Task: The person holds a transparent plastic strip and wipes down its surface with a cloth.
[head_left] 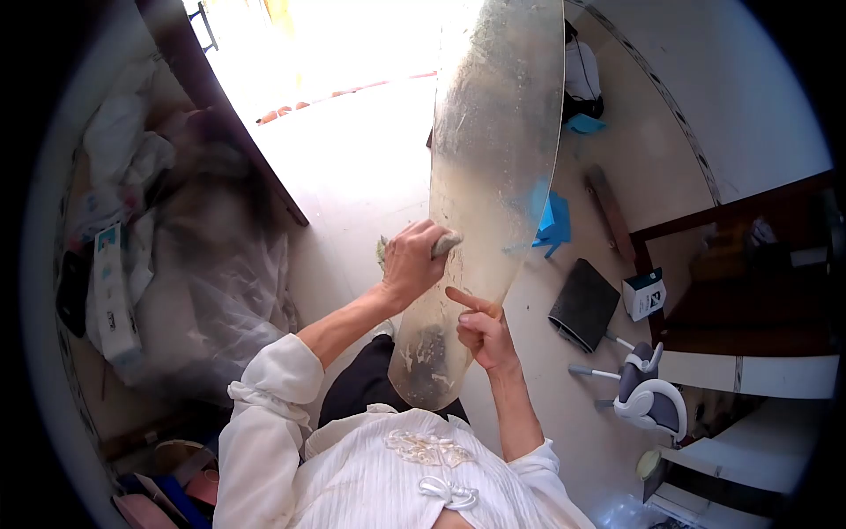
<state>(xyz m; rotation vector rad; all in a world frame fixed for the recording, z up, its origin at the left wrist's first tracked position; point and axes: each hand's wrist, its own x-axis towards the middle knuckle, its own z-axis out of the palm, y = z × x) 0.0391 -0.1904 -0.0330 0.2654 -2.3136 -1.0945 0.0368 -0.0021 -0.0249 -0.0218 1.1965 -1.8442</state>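
Note:
A long, clear plastic sheet (493, 132) with a rounded lower end stands in front of me, its surface streaked and spotted with pale residue. My left hand (414, 264) is closed around a bunched, greyish-green cloth (448, 242) and presses it near the sheet's left edge. At the lower right edge, my right hand (485, 333) grips the sheet. Its index finger stretches across the front face, and the other fingers are curled, partly hidden. The sheet's lower end hangs by my dark trousers (357, 383).
Clear plastic wrapping (211, 300) covers a pile at left, beside a long white box (113, 291). A blue stool (552, 222), a dark folded mat (584, 304), a small white box (644, 294) and a grey-and-white seat (652, 397) are on the right. A dark door (220, 115) stands at upper left.

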